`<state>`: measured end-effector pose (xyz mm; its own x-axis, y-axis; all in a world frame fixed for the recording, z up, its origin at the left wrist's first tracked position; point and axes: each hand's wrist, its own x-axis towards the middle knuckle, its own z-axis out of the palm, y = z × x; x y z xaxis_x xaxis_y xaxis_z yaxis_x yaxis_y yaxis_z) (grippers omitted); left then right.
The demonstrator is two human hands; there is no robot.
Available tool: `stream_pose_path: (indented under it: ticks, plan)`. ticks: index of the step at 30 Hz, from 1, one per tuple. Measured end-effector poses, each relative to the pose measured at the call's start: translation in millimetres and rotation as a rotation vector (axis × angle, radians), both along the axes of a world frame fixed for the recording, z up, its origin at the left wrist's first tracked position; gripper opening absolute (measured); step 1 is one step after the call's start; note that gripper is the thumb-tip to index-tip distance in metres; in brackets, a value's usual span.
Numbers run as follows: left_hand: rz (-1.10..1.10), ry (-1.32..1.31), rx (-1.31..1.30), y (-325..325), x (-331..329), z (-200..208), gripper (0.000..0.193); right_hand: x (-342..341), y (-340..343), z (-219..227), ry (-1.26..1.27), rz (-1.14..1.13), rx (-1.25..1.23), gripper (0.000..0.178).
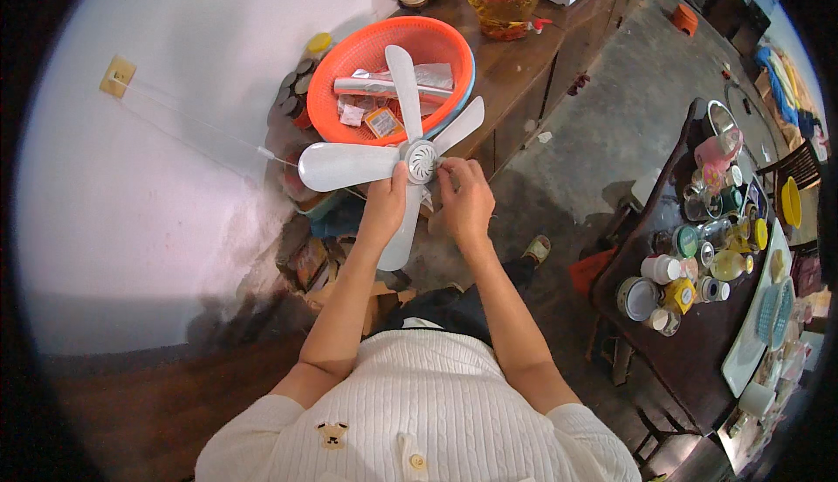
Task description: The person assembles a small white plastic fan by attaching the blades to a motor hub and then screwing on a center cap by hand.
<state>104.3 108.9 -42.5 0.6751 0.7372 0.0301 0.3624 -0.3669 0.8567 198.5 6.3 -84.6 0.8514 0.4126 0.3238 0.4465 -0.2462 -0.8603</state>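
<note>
A small white fan (422, 163) with several long blades is held up in front of me, its slotted round hub facing upward. My left hand (384, 209) grips it just left of the hub, thumb up along the rim. At the hub's right edge, the thumb and fingers of my right hand (467, 200) are pinched together against the fan. What lies between those fingertips is mostly hidden. Behind the fan stands an orange basket (340, 45), partly covered by two blades; a silver-wrapped roll (371, 86) and small packets (382, 122) lie inside it.
The basket stands on a wooden cabinet (515, 67) with a large glass jar (500, 0) of amber liquid. A white cord runs from a wall outlet (118, 77) towards the fan. To the right, a dark table (646, 333) carries several jars and bottles (729, 264).
</note>
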Motion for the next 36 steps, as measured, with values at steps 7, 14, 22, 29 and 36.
stream_pose_path:
  ticks: [7,14,22,29,36]
  plan:
    - [0.020,-0.022,0.019,4.8,1.4,-16.3,0.052,22.8,14.5,13.7,0.064,0.014,0.005,0.011]
    - [0.027,-0.016,0.038,-1.6,4.4,-1.1,0.049,8.4,12.6,11.7,0.023,-0.007,0.034,0.011]
    - [0.013,-0.059,0.024,-1.5,3.6,-4.2,0.045,-29.4,6.4,21.0,-0.238,0.082,-0.044,0.011]
    - [0.009,-0.084,0.041,-2.7,-0.4,-5.1,0.044,-6.6,21.1,53.8,-0.305,0.031,-0.110,0.009]
    - [0.026,-0.069,0.102,2.3,5.7,-22.1,0.041,6.0,21.2,44.6,-0.213,0.020,-0.104,0.011]
